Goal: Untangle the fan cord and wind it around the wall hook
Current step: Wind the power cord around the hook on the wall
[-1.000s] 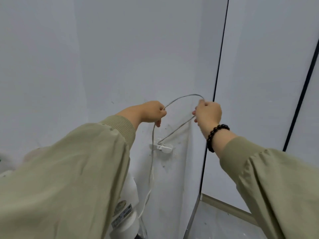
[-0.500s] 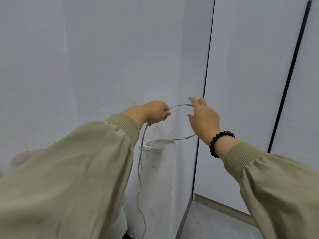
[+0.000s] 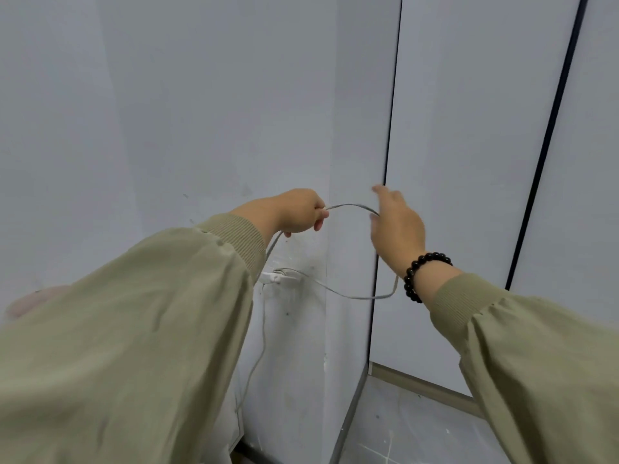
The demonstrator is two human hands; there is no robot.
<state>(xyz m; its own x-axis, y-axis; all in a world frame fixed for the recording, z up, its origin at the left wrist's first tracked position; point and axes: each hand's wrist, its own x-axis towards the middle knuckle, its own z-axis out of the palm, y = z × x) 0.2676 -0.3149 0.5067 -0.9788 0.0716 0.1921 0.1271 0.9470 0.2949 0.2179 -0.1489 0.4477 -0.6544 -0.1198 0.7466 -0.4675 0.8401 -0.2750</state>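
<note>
Two hands, one cord, one hook: a person in two olive sleeves (image 3: pixel 150 313) works a thin grey fan cord (image 3: pixel 351 205) in the corner of a pale wall (image 3: pixel 217 112). The left hand (image 3: pixel 294 212) is curled tight round the cord, which comes out at its fingertips. The right hand (image 3: pixel 398 229), with a single bracelet (image 3: pixel 422 267) of dark beads at the wrist, is held out with blurred fingers (image 3: pixel 392 197) straight and spread upward, not curled round anything; the cord meets it at the thumb side and slips out of sight behind the palm.

Between the two sets of fingertips the cord runs side to side in a shallow upward arch. Below the right fingers it reappears under the wrist, sags in a loose loop and runs back leftward, roughly level, to the one white hook (image 3: pixel 278 279) on the wall, which sits below the left fingers and just beside the left cuff; strands lie over the hook, though how many is too fine to count. A third stretch leaves the underside of the left fist, passes the hook and hangs nearly straight down the wall toward the grey floor (image 3: pixel 418 430). Two dark vertical seams (image 3: pixel 390 128) divide the wall panels beyond the right fingers.
</note>
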